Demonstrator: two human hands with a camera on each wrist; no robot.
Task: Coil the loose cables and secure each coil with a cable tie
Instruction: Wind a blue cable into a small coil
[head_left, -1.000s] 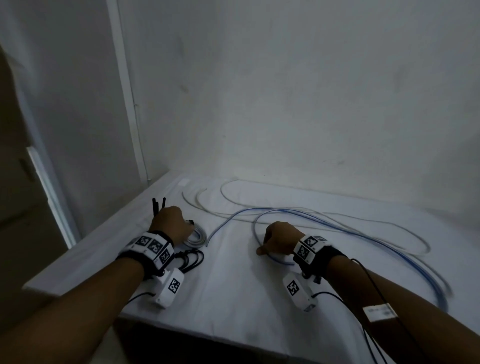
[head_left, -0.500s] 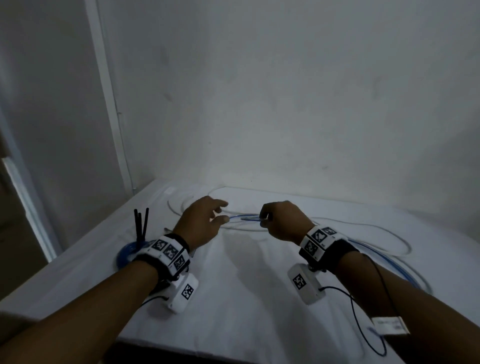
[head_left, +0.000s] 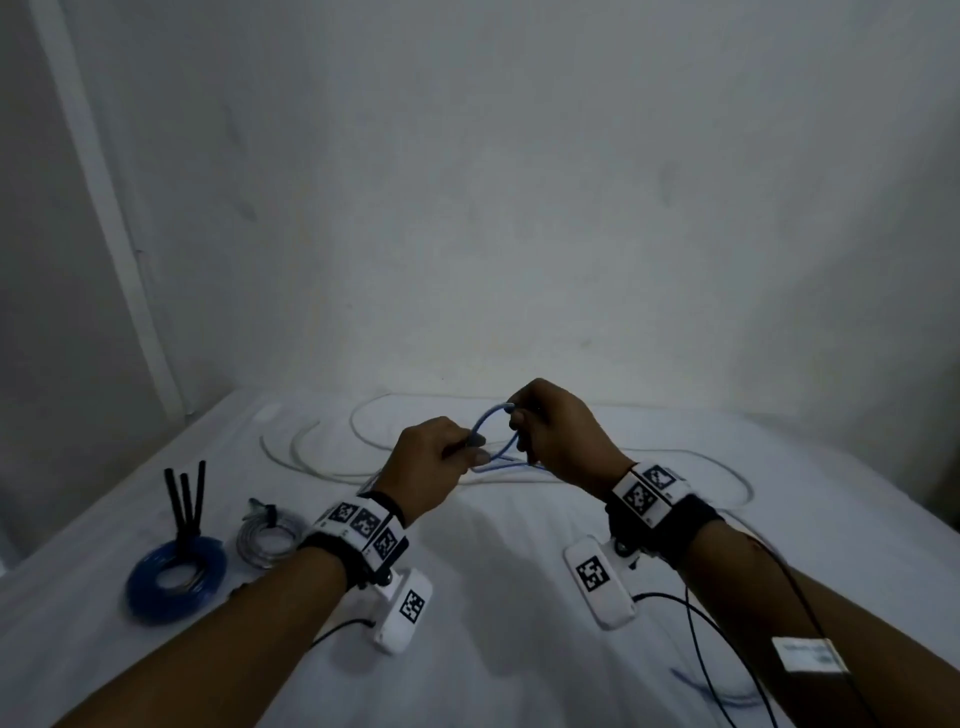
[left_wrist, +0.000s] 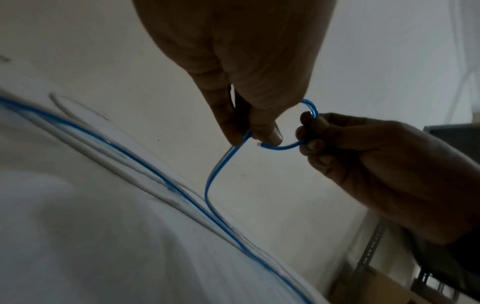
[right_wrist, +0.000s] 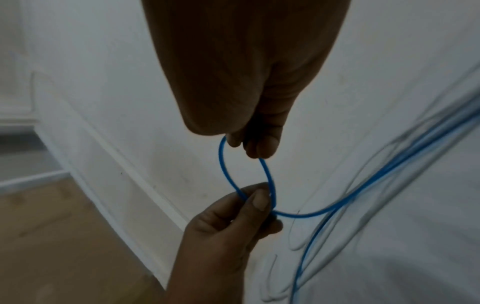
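Note:
A thin blue cable (head_left: 485, 418) is bent into a small first loop above the white table (head_left: 493, 597). My left hand (head_left: 470, 449) pinches the loop where the cable crosses itself, next to its cut end. In the left wrist view my left hand (left_wrist: 250, 137) holds that crossing with thumb and forefinger. My right hand (head_left: 519, 415) pinches the far side of the loop, as its own view confirms for the right hand (right_wrist: 246, 146). The rest of the blue cable (right_wrist: 363, 195) trails down onto the table beside a loose white cable (head_left: 363, 431).
At the table's left lie a finished blue coil (head_left: 176, 577) with three black cable ties (head_left: 184, 499) standing in it, and a grey coil (head_left: 267, 535) beside it. The wall rises just behind the table. Loose cable loops run along the back and right.
Both hands have lifted off the table and come together. The left hand, open half a second ago, now pinches the blue cable, and a small loop has formed between the hands.

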